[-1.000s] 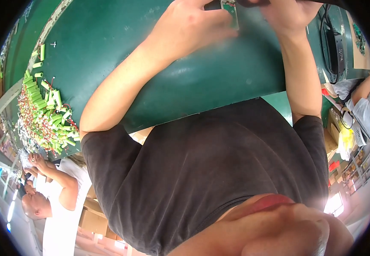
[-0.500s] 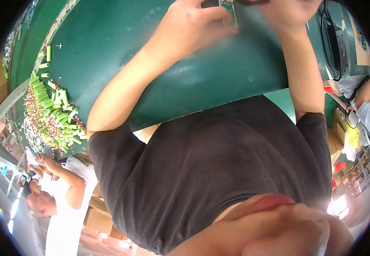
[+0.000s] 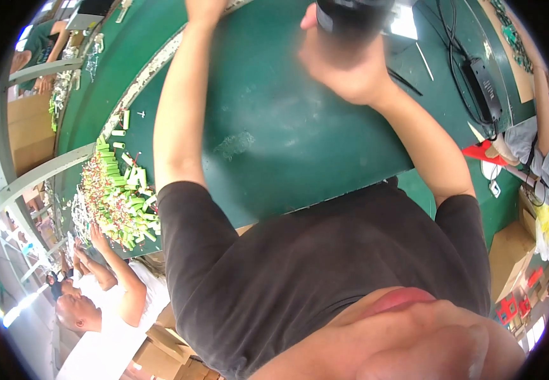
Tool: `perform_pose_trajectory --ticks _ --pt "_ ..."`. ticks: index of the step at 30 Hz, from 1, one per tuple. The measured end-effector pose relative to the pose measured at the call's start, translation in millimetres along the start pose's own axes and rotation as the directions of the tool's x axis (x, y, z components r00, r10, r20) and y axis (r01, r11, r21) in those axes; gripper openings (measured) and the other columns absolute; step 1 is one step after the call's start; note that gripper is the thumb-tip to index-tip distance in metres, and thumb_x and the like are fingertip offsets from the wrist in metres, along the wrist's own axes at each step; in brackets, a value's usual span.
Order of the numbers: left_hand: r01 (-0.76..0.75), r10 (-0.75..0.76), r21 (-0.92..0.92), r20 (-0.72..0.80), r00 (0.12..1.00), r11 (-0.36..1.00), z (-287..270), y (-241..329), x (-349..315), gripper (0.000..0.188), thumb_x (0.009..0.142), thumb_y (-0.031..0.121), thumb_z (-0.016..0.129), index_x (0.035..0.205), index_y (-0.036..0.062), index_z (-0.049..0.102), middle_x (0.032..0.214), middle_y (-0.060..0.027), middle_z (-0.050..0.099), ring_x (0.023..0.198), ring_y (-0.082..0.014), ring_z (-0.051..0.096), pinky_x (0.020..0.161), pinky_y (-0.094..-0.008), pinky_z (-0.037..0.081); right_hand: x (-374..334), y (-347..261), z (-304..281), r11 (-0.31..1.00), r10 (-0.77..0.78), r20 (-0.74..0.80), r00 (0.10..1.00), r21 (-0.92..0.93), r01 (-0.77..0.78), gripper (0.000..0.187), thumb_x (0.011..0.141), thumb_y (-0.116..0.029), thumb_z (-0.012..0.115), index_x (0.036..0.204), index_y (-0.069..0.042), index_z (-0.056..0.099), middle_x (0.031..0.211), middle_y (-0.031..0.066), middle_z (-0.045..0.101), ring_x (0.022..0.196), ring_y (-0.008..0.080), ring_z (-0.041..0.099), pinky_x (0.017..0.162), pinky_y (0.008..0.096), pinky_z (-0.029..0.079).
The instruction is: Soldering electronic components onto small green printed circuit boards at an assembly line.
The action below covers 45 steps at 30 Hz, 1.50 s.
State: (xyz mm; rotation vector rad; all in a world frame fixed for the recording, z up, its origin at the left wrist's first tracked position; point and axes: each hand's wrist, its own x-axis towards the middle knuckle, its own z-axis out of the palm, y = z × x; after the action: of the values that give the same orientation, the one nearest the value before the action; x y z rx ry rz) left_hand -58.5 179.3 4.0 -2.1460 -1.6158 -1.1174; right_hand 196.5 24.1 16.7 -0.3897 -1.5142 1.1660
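Note:
My right hand (image 3: pixel 344 69) is closed around a dark, rounded, cylinder-shaped object (image 3: pixel 353 16) at the top edge, blurred and partly cut off, so its kind is unclear. My left hand (image 3: pixel 206 9) reaches to the top edge, over the far side of the green table (image 3: pixel 261 171); its fingers lie outside the picture. A pile of light green cylindrical cells (image 3: pixel 128 209) with thin red wires sits left of my left forearm. Beyond my right hand stands a box-shaped thing with a bright white top (image 3: pixel 403 24).
At right lie a black power adapter (image 3: pixel 481 88) with cables, a thin white stick (image 3: pixel 425 62) and a brown board (image 3: pixel 509 50) bearing green parts. A chipped pale rail (image 3: pixel 144 76) edges the table at left. Co-workers sit at left, one in a white shirt (image 3: pixel 138 294); another person's arm (image 3: pixel 543 104) shows at right.
My left hand has moved up and left; the small green circuit board at its fingers has left view. My right hand has come down and left with the dark object. The view has shifted.

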Motion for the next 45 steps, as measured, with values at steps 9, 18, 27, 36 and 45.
perform_pose_trajectory --ticks 9,18,27,36,45 --pt "0.004 0.066 -0.29 0.231 0.971 0.957 67.1 29.2 32.3 0.014 0.085 0.012 0.075 0.093 0.0014 0.072 0.089 -0.0196 0.069 0.087 -0.0409 0.067 0.08 -0.047 0.053 -1.3 -1.6 -4.2 0.99 0.124 -0.015 0.992 0.066 -0.123 0.042 0.083 0.009 0.071 0.12 -0.003 0.056 0.088 0.0011 0.063 0.076 0.0105 0.061 0.068 0.0276 0.05" --pt "-0.167 0.218 -0.206 0.257 0.942 0.964 -8.8 72.1 -18.3 0.012 0.085 0.01 0.073 0.092 0.0005 0.069 0.109 -0.0241 0.066 0.102 -0.0441 0.065 0.088 -0.0495 0.053 20.6 -46.6 -40.0 0.98 -0.034 -0.324 0.945 0.176 0.095 0.043 0.09 0.007 0.062 0.129 -0.001 0.044 0.068 0.0034 0.055 0.049 0.0134 0.052 0.048 0.0288 0.046" --pt "-0.256 0.382 -0.413 0.256 0.888 0.874 -86.6 154.1 -150.3 0.02 0.08 0.004 0.081 0.097 0.0048 0.071 0.092 -0.0072 0.067 0.081 -0.0262 0.067 0.071 -0.0378 0.057 48.3 -61.5 -49.5 0.952 -0.239 -0.231 0.943 -0.246 0.181 0.04 0.095 0.003 0.06 0.132 -0.003 0.043 0.065 0.0022 0.052 0.049 0.0115 0.051 0.05 0.0265 0.046" --pt "-0.295 0.364 -0.418 0.094 0.927 0.859 -68.3 135.5 -157.1 0.029 0.074 0.018 0.086 0.099 0.0074 0.076 0.136 -0.0198 0.06 0.12 -0.0385 0.062 0.098 -0.0453 0.054 23.0 -51.2 -17.9 0.999 0.045 -0.157 0.987 0.02 -0.042 0.046 0.095 0.002 0.056 0.137 -0.003 0.038 0.063 0.0028 0.049 0.046 0.0132 0.048 0.048 0.0277 0.044" --pt "-0.417 0.456 -0.429 -0.013 0.89 0.801 -68.7 137.3 -153.7 0.031 0.074 0.015 0.085 0.102 0.0039 0.077 0.146 -0.0252 0.052 0.132 -0.0418 0.055 0.108 -0.047 0.047 6.8 -27.1 4.1 0.996 0.081 -0.109 0.991 0.049 -0.076 0.046 0.092 0.008 0.057 0.132 -0.001 0.038 0.066 0.0021 0.054 0.048 0.0088 0.046 0.05 0.0232 0.041"
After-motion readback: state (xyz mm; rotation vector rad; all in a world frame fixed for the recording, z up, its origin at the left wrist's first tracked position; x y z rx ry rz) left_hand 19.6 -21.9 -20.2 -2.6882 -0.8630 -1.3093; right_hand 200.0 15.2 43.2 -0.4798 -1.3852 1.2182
